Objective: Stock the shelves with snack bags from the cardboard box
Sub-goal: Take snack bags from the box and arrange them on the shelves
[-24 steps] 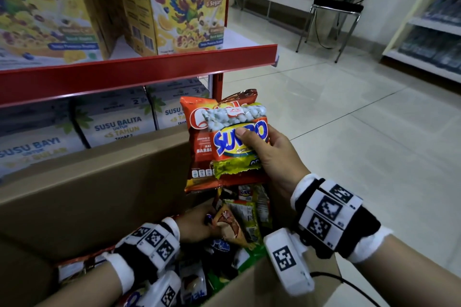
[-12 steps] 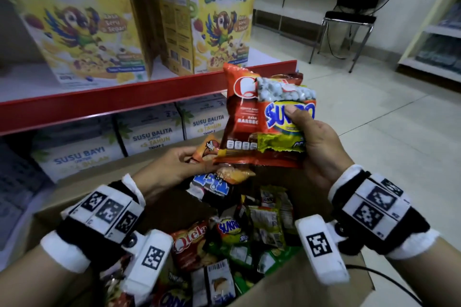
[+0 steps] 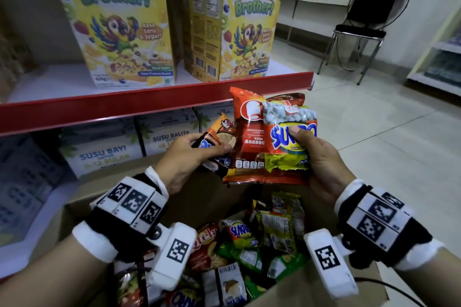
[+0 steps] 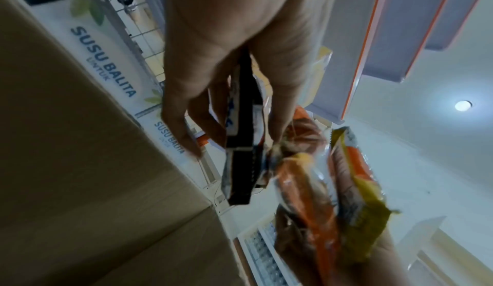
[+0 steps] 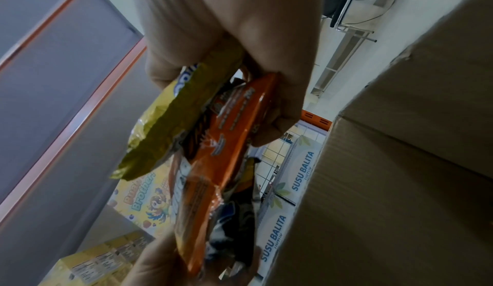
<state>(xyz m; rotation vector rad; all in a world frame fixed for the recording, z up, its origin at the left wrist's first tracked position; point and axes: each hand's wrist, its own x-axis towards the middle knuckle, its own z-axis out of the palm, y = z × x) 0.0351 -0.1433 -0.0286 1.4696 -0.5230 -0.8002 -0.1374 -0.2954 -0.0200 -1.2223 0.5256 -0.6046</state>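
My right hand [image 3: 316,154] grips a stack of snack bags above the cardboard box [image 3: 311,289]: a red barbecue chip bag [image 3: 247,142] behind and a Sukro peanut bag [image 3: 287,137] in front, thumb pressed on the Sukro bag. In the right wrist view the fingers [image 5: 280,109] curl round the orange bag [image 5: 229,143] and the yellow bag edge [image 5: 160,126]. My left hand [image 3: 189,154] pinches small snack packs [image 3: 219,139], one orange and one dark, beside the red bag; the left wrist view shows the dark pack [image 4: 242,143] between thumb and fingers. Several more snack bags [image 3: 249,244] lie in the box.
A red-edged shelf [image 3: 149,99] just beyond the box carries tall cereal boxes [image 3: 117,22]. White milk cartons [image 3: 104,154] fill the shelf below. A black chair [image 3: 359,27] stands on the tiled floor at the far right, with another shelf unit [image 3: 444,57] at the right edge.
My left hand came up out of the box with small snack packs and now holds them against the bags in my right hand. Both hands have risen toward the shelf edge.
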